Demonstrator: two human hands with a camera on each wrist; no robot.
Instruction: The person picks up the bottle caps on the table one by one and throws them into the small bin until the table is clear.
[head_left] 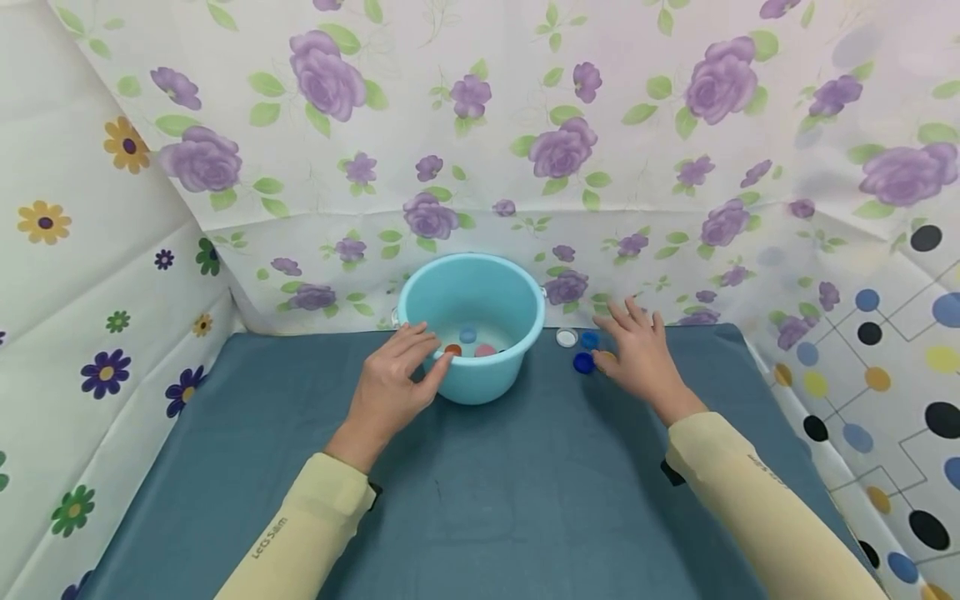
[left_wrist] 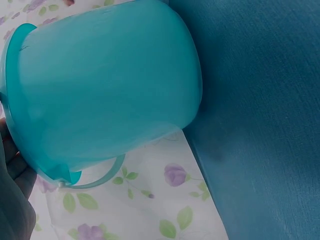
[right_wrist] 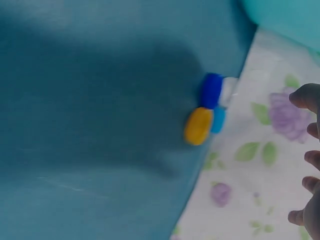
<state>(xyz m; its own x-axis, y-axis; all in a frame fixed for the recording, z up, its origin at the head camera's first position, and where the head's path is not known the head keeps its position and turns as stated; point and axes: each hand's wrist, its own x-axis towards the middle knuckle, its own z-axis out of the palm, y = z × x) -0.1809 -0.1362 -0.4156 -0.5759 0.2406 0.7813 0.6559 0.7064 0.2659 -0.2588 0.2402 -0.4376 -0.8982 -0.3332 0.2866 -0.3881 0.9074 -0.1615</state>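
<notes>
Four caps [head_left: 584, 362] were grouped right of the bucket [head_left: 483, 385], by the nearer, spread-fingered right hand [head_left: 637, 358]; the left hand [head_left: 392, 385], fingers loosely extended, was held at the bucket's near-left rim.

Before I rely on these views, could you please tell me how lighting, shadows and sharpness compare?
Head view: brightest, with soft shadows beside the sleeves on the blue cloth; left wrist view: dimmer, the left hand darkened, the bucket softly shaded; right wrist view: a broad shadow over the blue cloth, caps slightly soft-edged, fingers dark.
</notes>
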